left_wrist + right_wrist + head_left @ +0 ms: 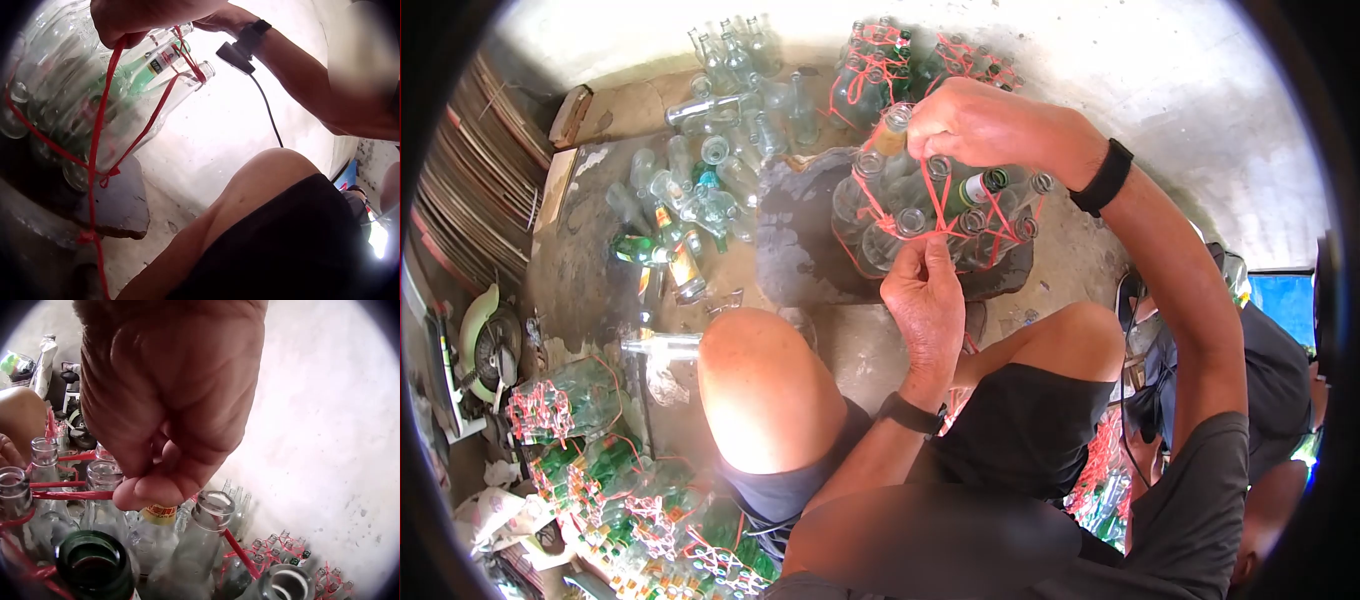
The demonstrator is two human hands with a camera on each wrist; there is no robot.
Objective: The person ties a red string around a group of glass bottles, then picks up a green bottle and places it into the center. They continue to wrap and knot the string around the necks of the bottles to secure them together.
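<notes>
A bundle of clear glass bottles (885, 245) stands upright on a dark stone slab (795, 250), with red plastic string (940, 195) looped around the necks. One green bottle (975, 190) with a label is among them. My left hand (925, 305) pinches the string at the bundle's near side; in the left wrist view, a red strand (100, 131) runs down from that hand (150, 15). Over the far necks, my right hand (975, 125) grips the string with curled fingers. The right wrist view has a taut strand (72, 495) running leftward from this hand (172, 412).
Loose bottles (730, 130) lie and stand left of the slab. Tied bundles (870, 80) stand behind it by the white wall (1180, 120). More tied bottles (590, 480) fill the lower left. Another person (1270, 370) is at the right.
</notes>
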